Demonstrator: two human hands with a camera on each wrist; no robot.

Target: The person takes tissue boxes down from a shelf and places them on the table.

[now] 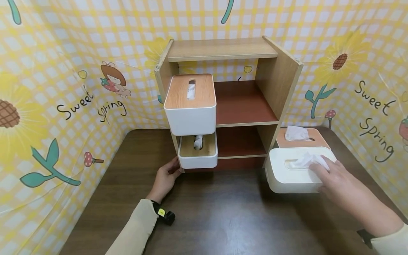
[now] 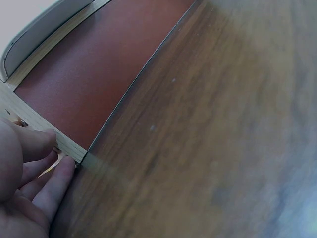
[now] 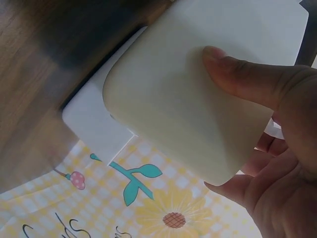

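A white tissue box (image 1: 301, 170) with a tissue sticking out of its slot is held in my right hand (image 1: 338, 180). In the right wrist view the thumb (image 3: 237, 79) presses its smooth side while the fingers reach over the far edge. My left hand (image 1: 165, 177) touches the lower left corner of a wooden shelf unit (image 1: 223, 44), thumb and fingertips at the side panel's edge in the left wrist view. On the upper shelf stands a wood-topped white tissue box (image 1: 191, 120), and below it a smaller tissue box (image 1: 198, 162); both jut out at the front.
Behind the held box, another wood-topped tissue box (image 1: 318, 138) stands on the table right of the shelf unit. The dark wooden table (image 1: 220, 212) spreads out in front. Yellow checked cloth (image 1: 127, 35) hangs around the back and sides.
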